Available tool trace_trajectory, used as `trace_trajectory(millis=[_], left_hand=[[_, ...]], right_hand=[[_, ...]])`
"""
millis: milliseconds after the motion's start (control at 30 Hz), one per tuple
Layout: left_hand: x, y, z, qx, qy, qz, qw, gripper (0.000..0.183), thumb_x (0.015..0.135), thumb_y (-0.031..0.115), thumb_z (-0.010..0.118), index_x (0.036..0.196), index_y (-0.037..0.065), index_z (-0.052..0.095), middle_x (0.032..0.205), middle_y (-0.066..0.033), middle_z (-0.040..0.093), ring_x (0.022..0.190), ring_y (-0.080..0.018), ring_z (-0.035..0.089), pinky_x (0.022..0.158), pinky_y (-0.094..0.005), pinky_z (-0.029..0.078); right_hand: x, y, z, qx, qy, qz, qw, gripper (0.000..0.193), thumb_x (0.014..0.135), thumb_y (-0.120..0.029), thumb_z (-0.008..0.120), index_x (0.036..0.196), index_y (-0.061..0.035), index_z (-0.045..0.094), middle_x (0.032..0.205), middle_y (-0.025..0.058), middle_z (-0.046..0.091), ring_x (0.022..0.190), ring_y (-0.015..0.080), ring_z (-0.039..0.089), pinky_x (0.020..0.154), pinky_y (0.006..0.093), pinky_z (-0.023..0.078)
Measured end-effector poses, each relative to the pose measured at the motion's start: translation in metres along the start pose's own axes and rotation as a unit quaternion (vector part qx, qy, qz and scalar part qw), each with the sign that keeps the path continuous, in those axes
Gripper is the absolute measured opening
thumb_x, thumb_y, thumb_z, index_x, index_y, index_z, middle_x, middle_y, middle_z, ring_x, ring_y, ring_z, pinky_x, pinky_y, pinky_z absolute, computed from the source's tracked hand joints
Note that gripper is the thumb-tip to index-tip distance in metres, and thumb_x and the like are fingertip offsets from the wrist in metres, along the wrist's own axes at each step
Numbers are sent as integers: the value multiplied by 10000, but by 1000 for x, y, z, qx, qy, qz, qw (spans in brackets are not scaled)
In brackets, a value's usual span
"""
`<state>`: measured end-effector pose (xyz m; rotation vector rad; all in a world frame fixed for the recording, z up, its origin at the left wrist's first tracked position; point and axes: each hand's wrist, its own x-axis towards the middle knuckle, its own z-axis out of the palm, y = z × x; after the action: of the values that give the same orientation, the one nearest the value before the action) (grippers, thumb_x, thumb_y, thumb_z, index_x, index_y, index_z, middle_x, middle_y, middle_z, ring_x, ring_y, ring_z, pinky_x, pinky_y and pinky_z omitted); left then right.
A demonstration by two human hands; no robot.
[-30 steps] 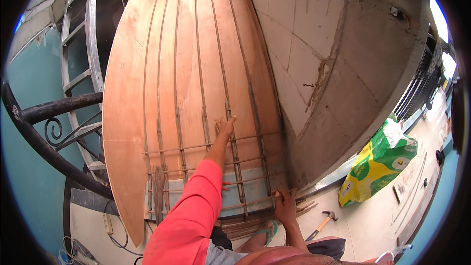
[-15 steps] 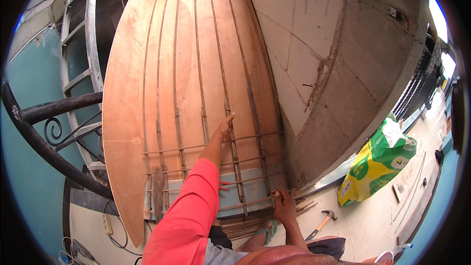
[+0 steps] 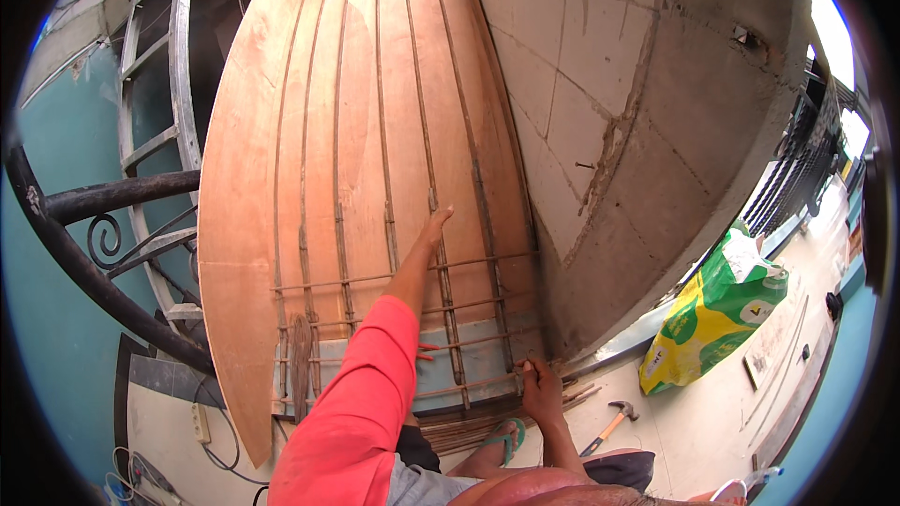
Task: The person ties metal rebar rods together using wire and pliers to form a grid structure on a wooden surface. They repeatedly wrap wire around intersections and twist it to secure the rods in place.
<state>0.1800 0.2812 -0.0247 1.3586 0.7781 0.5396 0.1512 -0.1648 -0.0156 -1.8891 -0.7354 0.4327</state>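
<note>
A grid of thin steel reinforcing bars (image 3: pixel 453 323) lies over a curved plywood panel (image 3: pixel 361 131). Long bars run away from me and several crosswise bars cross them near the bottom. My left hand (image 3: pixel 435 225), at the end of a red sleeve, is closed around one long bar above the upper crosswise bar. Lower and to the right, my right hand (image 3: pixel 541 392) pinches the right end of the lowest crosswise bar with thumb and fingertips. A small red thing (image 3: pixel 426 352) sticks out beside my sleeve; its kind is unclear. A bundle of thin wires (image 3: pixel 301 365) hangs at the lower left of the grid.
A grey concrete wall (image 3: pixel 656 150) rises at the right. On the floor are a hammer (image 3: pixel 609 427), a green and yellow bag (image 3: pixel 708 319) and a pile of thin rods (image 3: pixel 464 436). A metal ladder (image 3: pixel 183 66) and black railing (image 3: pixel 122 195) stand at left; a cable (image 3: pixel 220 459) trails below.
The view has shifted slightly. My left hand stays on the long bar and my right hand at the crosswise bar's end, with little visible movement.
</note>
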Motion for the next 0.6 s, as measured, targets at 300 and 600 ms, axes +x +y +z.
trace_trajectory(millis=[300, 600], left_hand=[[-2, 84, -9, 5, -8, 32, 999, 913, 877, 657, 666, 1565, 130, 378, 1609, -142, 351, 1464, -347, 347, 1118, -552, 367], [-41, 208, -24, 58, 2, 160, 985, 1191, 831, 662, 706, 1621, -32, 146, 1588, -276, 357, 1417, -407, 452, 1095, -532, 429]], right_hand=[[-5, 2, 1, 3, 20, -37, 999, 268, 1056, -243, 534, 1111, -41, 701, 854, 171, 685, 755, 252, 660, 704, 364, 500], [-15, -16, -4, 32, 5, -43, 999, 263, 1061, -235, 521, 1099, -37, 691, 795, 152, 641, 726, 263, 631, 693, 377, 488]])
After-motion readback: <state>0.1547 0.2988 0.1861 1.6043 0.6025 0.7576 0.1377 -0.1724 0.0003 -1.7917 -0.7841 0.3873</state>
